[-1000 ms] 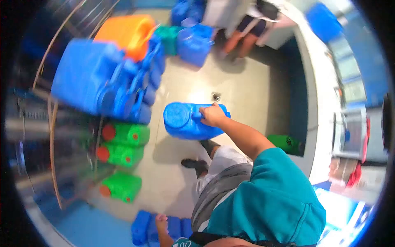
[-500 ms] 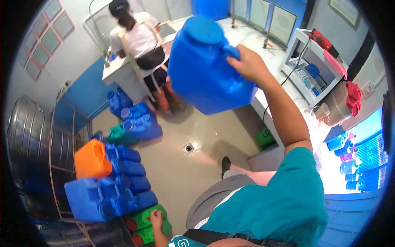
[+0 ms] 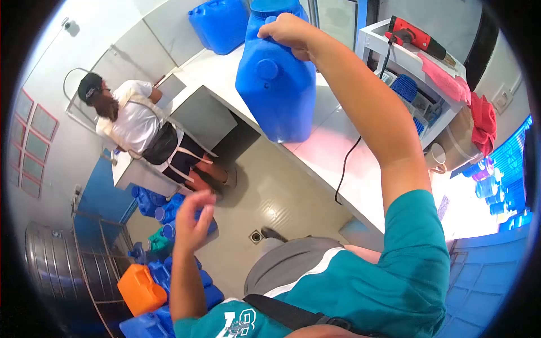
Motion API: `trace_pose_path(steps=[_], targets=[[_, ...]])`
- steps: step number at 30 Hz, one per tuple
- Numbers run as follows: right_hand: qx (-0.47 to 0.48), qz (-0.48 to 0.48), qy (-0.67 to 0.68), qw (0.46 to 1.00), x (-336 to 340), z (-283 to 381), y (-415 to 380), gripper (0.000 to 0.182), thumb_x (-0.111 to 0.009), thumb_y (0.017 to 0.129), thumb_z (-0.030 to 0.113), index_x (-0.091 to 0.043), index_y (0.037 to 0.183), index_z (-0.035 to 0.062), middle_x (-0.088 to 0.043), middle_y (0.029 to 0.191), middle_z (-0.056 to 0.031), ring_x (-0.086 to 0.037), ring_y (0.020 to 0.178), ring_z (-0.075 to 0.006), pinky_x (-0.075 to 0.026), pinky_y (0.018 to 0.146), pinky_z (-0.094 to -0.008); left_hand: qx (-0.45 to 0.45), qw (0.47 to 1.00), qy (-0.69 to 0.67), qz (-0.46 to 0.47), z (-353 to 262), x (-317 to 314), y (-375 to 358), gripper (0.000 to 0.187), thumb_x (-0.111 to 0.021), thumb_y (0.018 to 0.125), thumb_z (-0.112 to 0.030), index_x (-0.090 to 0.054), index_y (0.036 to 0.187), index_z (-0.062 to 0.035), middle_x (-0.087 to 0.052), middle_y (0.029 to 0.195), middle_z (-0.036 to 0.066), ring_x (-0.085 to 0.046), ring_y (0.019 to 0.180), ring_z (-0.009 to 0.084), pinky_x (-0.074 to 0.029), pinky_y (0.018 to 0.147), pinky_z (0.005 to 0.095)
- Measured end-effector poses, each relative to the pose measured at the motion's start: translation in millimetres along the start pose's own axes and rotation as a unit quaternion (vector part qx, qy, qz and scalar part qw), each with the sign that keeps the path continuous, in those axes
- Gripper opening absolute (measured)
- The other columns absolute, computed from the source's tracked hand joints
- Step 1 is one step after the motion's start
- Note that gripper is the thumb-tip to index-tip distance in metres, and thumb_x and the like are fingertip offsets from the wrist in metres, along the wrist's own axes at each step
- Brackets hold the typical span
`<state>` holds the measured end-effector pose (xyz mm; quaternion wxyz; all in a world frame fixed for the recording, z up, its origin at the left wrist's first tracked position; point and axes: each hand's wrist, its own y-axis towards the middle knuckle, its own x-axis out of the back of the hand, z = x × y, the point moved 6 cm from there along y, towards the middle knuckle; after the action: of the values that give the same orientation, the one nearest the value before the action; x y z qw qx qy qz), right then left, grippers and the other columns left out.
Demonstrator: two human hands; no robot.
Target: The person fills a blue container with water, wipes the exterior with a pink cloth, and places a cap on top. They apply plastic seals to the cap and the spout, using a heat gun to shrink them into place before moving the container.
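My right hand [image 3: 290,35] is wrapped round the top handle of a large blue jerrycan [image 3: 276,98]. The jerrycan hangs upright at the white counter [image 3: 332,135], its base overlapping the counter's front edge in this view. It has a wide screw lid on top and a small round cap on its side. My left hand [image 3: 194,219] is raised in the air with nothing in it, thumb and fingers apart. Behind that hand, lower down, several blue jugs [image 3: 149,201] stand on the floor.
A co-worker [image 3: 141,121] faces the far sink counter. Another blue jerrycan [image 3: 218,25] stands on the counter at the back. To the right are a white shelf [image 3: 414,73] with a red heat gun [image 3: 417,38], and a mug [image 3: 437,158]. An orange jerrycan [image 3: 141,290] stands lower left.
My right hand has carried the blue jerrycan over to the counter, turning it. My left hand has risen from beside the green containers. The view has turned, and my body is nearer the counter.
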<state>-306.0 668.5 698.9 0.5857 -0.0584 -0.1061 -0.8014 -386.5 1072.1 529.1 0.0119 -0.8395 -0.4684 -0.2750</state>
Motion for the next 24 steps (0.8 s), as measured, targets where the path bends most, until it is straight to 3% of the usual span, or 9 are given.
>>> trace_pose_path(steps=[3, 5, 7, 9, 11, 13, 15, 19, 24], targets=[[-0.009, -0.031, 0.026, 0.999, 6, -13, 38, 0.040, -0.070, 0.086, 0.018, -0.063, 0.111, -0.0128, -0.068, 0.106, -0.0256, -0.070, 0.094, -0.0326, -0.058, 0.082, -0.0431, -0.223, 0.972, 0.064, 0.032, -88, -13, 119, 0.032, -0.068, 0.087, -0.002, -0.063, 0.118, -0.0003, -0.066, 0.109, 0.011, -0.065, 0.096, 0.0197, -0.051, 0.088, 0.0328], [-0.018, -0.054, 0.041, 0.998, 12, -20, 60, 0.041, -0.071, 0.087, 0.018, -0.063, 0.112, -0.0131, -0.069, 0.106, -0.0246, -0.071, 0.092, -0.0314, -0.058, 0.083, -0.0430, -0.401, 0.906, 0.138, -0.006, -117, -25, 189, 0.041, -0.073, 0.082, -0.004, -0.062, 0.122, -0.0022, -0.065, 0.113, 0.012, -0.063, 0.101, 0.0265, -0.050, 0.090, 0.0369], [-0.012, 0.010, 0.094, 0.995, 12, -29, 81, 0.042, -0.072, 0.087, 0.021, -0.064, 0.112, -0.0116, -0.070, 0.105, -0.0233, -0.071, 0.091, -0.0300, -0.059, 0.081, -0.0420, -0.472, 0.870, 0.139, -0.043, -136, -42, 245, 0.046, -0.073, 0.083, -0.009, -0.058, 0.126, -0.0022, -0.061, 0.124, 0.016, -0.058, 0.115, 0.0332, -0.044, 0.102, 0.0416], [-0.029, 0.008, 0.042, 0.999, 28, -38, 92, 0.047, -0.073, 0.089, 0.026, -0.063, 0.118, -0.0089, -0.069, 0.112, -0.0210, -0.070, 0.093, -0.0277, -0.059, 0.080, -0.0413, -0.480, 0.861, 0.158, -0.054, -144, -62, 286, 0.054, -0.076, 0.081, -0.012, -0.056, 0.130, -0.0043, -0.057, 0.130, 0.017, -0.054, 0.120, 0.0358, -0.041, 0.105, 0.0440], [0.143, -0.111, -0.322, 0.929, 42, -8, 63, 0.050, -0.071, 0.091, 0.029, -0.060, 0.126, -0.0061, -0.066, 0.120, -0.0174, -0.069, 0.097, -0.0257, -0.058, 0.082, -0.0372, -0.500, 0.851, 0.155, -0.021, -140, -77, 314, 0.057, -0.078, 0.080, -0.013, -0.056, 0.132, -0.0060, -0.056, 0.134, 0.017, -0.052, 0.123, 0.0366, -0.040, 0.107, 0.0454], [0.154, -0.219, -0.354, 0.896, 58, 8, 21, 0.053, -0.068, 0.094, 0.031, -0.056, 0.132, -0.0037, -0.064, 0.125, -0.0155, -0.068, 0.101, -0.0231, -0.055, 0.087, -0.0333, -0.525, 0.840, 0.136, 0.004, -128, -86, 336, 0.059, -0.078, 0.079, -0.013, -0.055, 0.133, -0.0057, -0.054, 0.137, 0.017, -0.050, 0.127, 0.0377, -0.038, 0.109, 0.0458], [0.192, -0.239, -0.222, 0.926, 74, 12, -19, 0.050, -0.065, 0.096, 0.029, -0.055, 0.133, -0.0028, -0.065, 0.121, -0.0152, -0.068, 0.103, -0.0224, -0.053, 0.090, -0.0317, -0.522, 0.848, 0.098, 0.006, -129, -87, 346, 0.061, -0.076, 0.076, -0.010, -0.054, 0.133, -0.0043, -0.054, 0.138, 0.018, -0.046, 0.135, 0.0402, -0.035, 0.113, 0.0469], [0.400, -0.309, -0.084, 0.859, 99, -6, -116, 0.031, -0.057, 0.100, 0.015, -0.059, 0.123, -0.0054, -0.069, 0.100, -0.0131, -0.064, 0.086, -0.0170, -0.053, 0.077, -0.0292, -0.534, 0.840, 0.051, 0.085, -136, -92, 375, 0.058, -0.077, 0.070, -0.011, -0.059, 0.125, -0.0057, -0.055, 0.137, 0.018, -0.049, 0.129, 0.0435, -0.034, 0.113, 0.0522], [0.321, -0.501, 0.037, 0.803, 164, -118, -190, 0.027, -0.059, 0.100, 0.015, -0.062, 0.118, -0.0052, -0.066, 0.088, -0.0088, -0.060, 0.075, -0.0140, -0.050, 0.071, -0.0264, -0.526, 0.843, 0.029, 0.112, -118, -75, 403, 0.044, -0.077, 0.072, -0.010, -0.062, 0.113, -0.0044, -0.056, 0.135, 0.020, -0.051, 0.129, 0.0415, -0.037, 0.110, 0.0506]])
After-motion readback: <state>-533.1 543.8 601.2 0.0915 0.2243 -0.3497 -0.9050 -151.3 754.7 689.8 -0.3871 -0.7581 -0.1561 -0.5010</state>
